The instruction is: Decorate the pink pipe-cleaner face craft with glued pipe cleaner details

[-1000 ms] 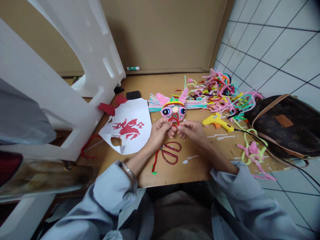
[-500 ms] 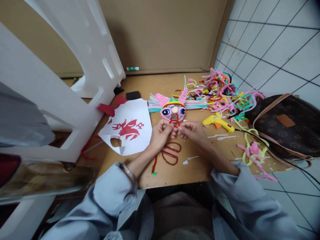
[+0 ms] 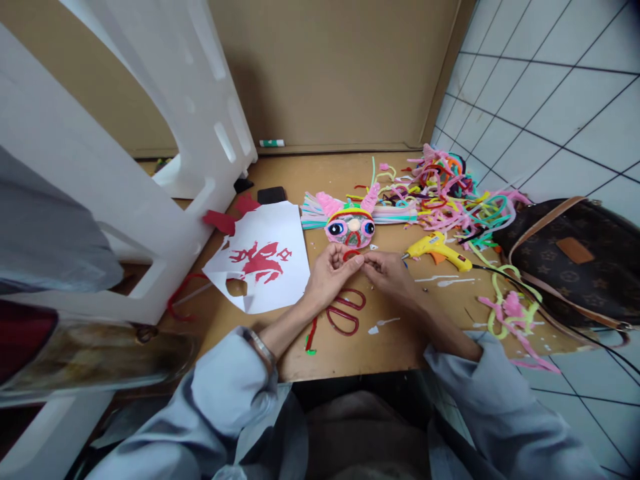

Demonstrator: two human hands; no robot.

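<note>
Both my hands meet over the middle of the table, pinching a loop of red pipe cleaner (image 3: 351, 253). My left hand (image 3: 331, 270) grips its left side, and my right hand (image 3: 386, 272) closes on the right side, the fingertips nearly touching. Just beyond lies a pipe-cleaner animal face (image 3: 351, 229) with big blue eyes, pink ears and a yellow and red brow band. Pastel strands (image 3: 396, 215) stick out at both its sides. Below my hands rest scissors with red handles (image 3: 345, 312), their blades hidden, and a short red pipe cleaner with a green end (image 3: 311, 337).
A white sheet with a red print (image 3: 280, 230) lies left, near a black phone-like object (image 3: 271, 195). At right are a yellow glue gun (image 3: 440, 250) with its cord, a pile of coloured pipe cleaners (image 3: 445, 193) and a brown handbag (image 3: 595, 260). White plastic furniture (image 3: 200, 133) stands left.
My hands have drawn closer together around the red loop, which is now more covered by my fingers. The whole view has shifted slightly; the things on the table stay in place.
</note>
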